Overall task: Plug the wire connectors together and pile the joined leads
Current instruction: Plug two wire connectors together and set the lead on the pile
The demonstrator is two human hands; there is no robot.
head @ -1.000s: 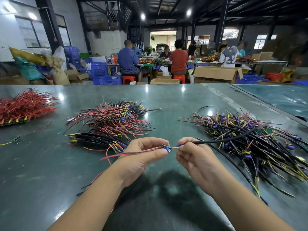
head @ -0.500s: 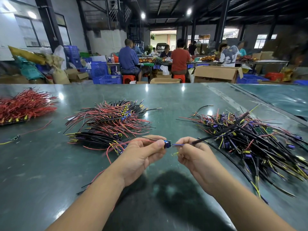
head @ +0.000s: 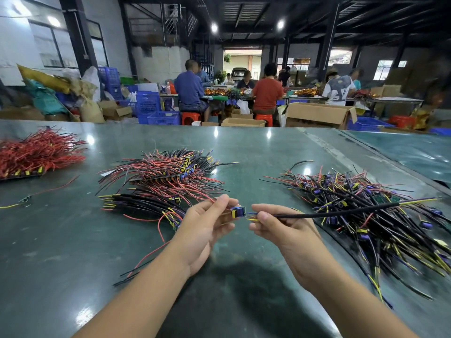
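Over the green table (head: 244, 154), left hand (head: 207, 228) pinches the blue connector (head: 238, 212), right hand (head: 283, 226) the black lead (head: 341, 211).

There is a single view, taken from a wide-angle camera on the person's head, facing forward and tilted down over the dark green tabletop (head: 244, 152). It sits close above the work: both bare forearms enter from the bottom edge and the left hand (head: 207, 225) and right hand (head: 283, 228) meet near the middle of the frame. The wide lens bends the tabletop's far edge and stretches things near the sides. Beyond that edge the view runs level and far into a workshop hall, where seated workers (head: 267, 93) are small and distant. No second view overlaps this one.
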